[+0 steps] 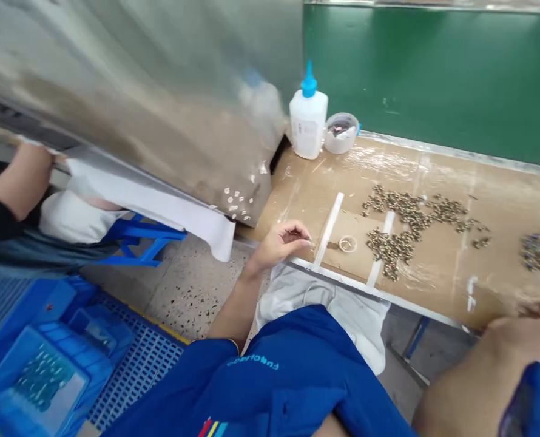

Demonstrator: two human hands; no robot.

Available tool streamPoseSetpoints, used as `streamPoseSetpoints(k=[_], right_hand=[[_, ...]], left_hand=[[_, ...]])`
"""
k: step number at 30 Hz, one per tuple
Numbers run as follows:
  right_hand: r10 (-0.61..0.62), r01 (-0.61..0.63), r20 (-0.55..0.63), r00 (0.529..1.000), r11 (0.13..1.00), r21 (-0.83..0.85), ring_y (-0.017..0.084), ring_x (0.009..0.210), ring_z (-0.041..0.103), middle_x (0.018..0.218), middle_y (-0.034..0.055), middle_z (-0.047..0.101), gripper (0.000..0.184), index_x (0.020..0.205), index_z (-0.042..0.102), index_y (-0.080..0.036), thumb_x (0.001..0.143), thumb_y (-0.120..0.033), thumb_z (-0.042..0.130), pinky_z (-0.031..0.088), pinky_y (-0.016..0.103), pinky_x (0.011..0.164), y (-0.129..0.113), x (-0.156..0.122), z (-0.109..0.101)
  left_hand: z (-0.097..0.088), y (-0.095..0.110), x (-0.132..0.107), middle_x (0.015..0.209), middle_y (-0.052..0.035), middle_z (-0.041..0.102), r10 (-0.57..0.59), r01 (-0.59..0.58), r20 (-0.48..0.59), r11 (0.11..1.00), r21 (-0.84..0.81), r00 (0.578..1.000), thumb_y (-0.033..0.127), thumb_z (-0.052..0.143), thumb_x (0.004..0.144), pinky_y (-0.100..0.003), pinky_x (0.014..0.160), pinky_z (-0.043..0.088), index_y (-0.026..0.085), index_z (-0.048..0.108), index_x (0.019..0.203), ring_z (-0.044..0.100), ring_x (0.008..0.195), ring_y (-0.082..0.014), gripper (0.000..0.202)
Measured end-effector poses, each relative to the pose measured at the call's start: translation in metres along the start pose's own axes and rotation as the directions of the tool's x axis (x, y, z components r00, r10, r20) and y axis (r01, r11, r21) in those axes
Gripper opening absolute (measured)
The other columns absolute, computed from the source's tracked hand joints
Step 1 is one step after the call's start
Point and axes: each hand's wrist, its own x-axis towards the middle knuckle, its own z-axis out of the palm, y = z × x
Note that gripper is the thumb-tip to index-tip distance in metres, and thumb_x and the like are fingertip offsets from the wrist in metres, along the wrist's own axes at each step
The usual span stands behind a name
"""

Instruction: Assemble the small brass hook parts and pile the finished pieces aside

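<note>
The left hand (pixel 280 244) is seen curled over the near edge of a brown board (pixel 306 194), just beside a white tape strip (pixel 328 230); whether anything is pinched in its fingers cannot be told. The right hand (pixel 525 334) is seen at the lower right, by the board's edge, but it is blurred, so its grip cannot be told either. Small metal pieces (pixel 392 249) are spread over the board in loose clusters, to the right of the left hand and across a second tape strip (pixel 374 273); a darker heap (pixel 539 250) is placed further right. A small round cup (pixel 347 244) is laid between the strips. A white squeeze bottle with a blue nozzle (pixel 309 115) and a clear tub (pixel 341 133) are stood at the far end. To the left, a co-worker's arm (pixel 17 182), a blue stool (pixel 142 233) and a blue crate (pixel 42 364) are seen.
</note>
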Motion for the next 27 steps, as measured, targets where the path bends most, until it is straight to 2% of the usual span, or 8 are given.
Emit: streamPoseSetpoints(k=[1, 3, 5, 8, 10, 15, 19, 27], right_hand=[[-0.081, 0.084, -0.07, 0.994, 0.995, 0.056, 0.015, 0.046, 0.03, 0.06, -0.0019, 0.035, 0.057, 0.071, 0.032, -0.03, 0.06, -0.081, 0.055, 0.022, 0.034, 0.04, -0.01, -0.014, 0.0], [-0.155, 0.153, 0.021, 0.988, 0.984, 0.091, 0.014, 0.044, 0.038, 0.059, -0.002, 0.045, 0.049, 0.075, 0.041, -0.029, 0.069, -0.072, 0.063, 0.031, 0.033, 0.04, -0.029, -0.048, 0.002], [-0.186, 0.169, 0.312, 0.932, 0.982, 0.082, 0.016, 0.05, 0.053, 0.065, 0.0001, 0.056, 0.037, 0.082, 0.053, -0.026, 0.082, -0.062, 0.062, 0.044, 0.033, 0.046, -0.045, -0.081, 0.005], [-0.276, 0.258, 0.747, 0.604, 0.955, 0.145, 0.019, 0.07, 0.068, 0.083, 0.0057, 0.071, 0.024, 0.1, 0.066, -0.023, 0.09, -0.045, 0.064, 0.058, 0.035, 0.064, -0.06, -0.116, 0.016], [-0.329, 0.276, 0.791, 0.516, 0.938, 0.21, 0.019, 0.074, 0.069, 0.088, 0.0065, 0.073, 0.022, 0.106, 0.068, -0.023, 0.094, -0.04, 0.061, 0.059, 0.034, 0.067, -0.064, -0.127, 0.029], [-0.256, 0.204, 0.842, 0.475, 0.963, 0.178, 0.018, 0.069, 0.066, 0.091, 0.0071, 0.073, 0.032, 0.116, 0.066, -0.02, 0.093, -0.043, 0.063, 0.056, 0.032, 0.062, -0.061, -0.135, 0.068], [-0.264, 0.232, 0.866, 0.424, 0.956, 0.178, 0.018, 0.069, 0.064, 0.089, 0.0064, 0.071, 0.021, 0.103, 0.07, -0.02, 0.093, -0.038, 0.064, 0.054, 0.032, 0.064, -0.064, -0.14, 0.088], [-0.377, 0.287, 0.858, 0.349, 0.915, 0.285, 0.02, 0.085, 0.065, 0.092, 0.005, 0.069, 0.011, 0.083, 0.071, -0.023, 0.092, -0.026, 0.066, 0.053, 0.032, 0.072, -0.072, -0.133, 0.085]], left_hand=[[0.01, -0.01, 0.008, 0.076, -0.0024, 0.062, 0.012, -0.012, 0.007, 1.0, 0.011, 1.0, 0.045, 0.08, 0.074, -0.027, 0.069, 0.051, 0.016, 0.061, 0.075, 0.059, 0.073, -0.0141, 0.035], [0.028, -0.026, 0.02, 0.075, -0.002, 0.062, 0.049, -0.049, 0.014, 0.997, 0.056, 0.999, 0.046, 0.076, 0.078, -0.026, 0.067, 0.049, 0.016, 0.061, 0.076, 0.058, 0.071, -0.0138, 0.033], [0.04, -0.037, 0.026, 0.075, -0.0016, 0.062, 0.099, -0.101, 0.021, 0.984, 0.146, 0.995, 0.042, 0.072, 0.082, -0.025, 0.064, 0.045, 0.016, 0.062, 0.077, 0.056, 0.068, -0.0125, 0.029], [0.046, -0.044, 0.029, 0.072, -0.0008, 0.061, 0.17, -0.176, 0.045, 0.95, 0.259, 0.984, 0.036, 0.068, 0.086, -0.023, 0.06, 0.041, 0.016, 0.064, 0.076, 0.053, 0.063, -0.011, 0.023], [0.045, -0.046, 0.03, 0.072, -0.0006, 0.061, 0.19, -0.197, 0.054, 0.939, 0.282, 0.98, 0.035, 0.068, 0.087, -0.023, 0.059, 0.041, 0.016, 0.064, 0.077, 0.052, 0.062, -0.0107, 0.022], [0.039, -0.048, 0.031, 0.073, -0.0011, 0.063, 0.219, -0.234, 0.082, 0.924, 0.303, 0.972, 0.034, 0.069, 0.088, -0.023, 0.06, 0.043, 0.016, 0.065, 0.077, 0.055, 0.064, -0.0113, 0.022], [0.039, -0.048, 0.031, 0.073, -0.0009, 0.063, 0.239, -0.248, 0.067, 0.919, 0.305, 0.969, 0.035, 0.069, 0.089, -0.023, 0.062, 0.045, 0.016, 0.064, 0.078, 0.057, 0.065, -0.0114, 0.022], [0.04, -0.048, 0.03, 0.073, -0.001, 0.064, 0.237, -0.241, 0.046, 0.93, 0.278, 0.97, 0.034, 0.069, 0.088, -0.021, 0.06, 0.044, 0.015, 0.065, 0.079, 0.057, 0.064, -0.0108, 0.022]])
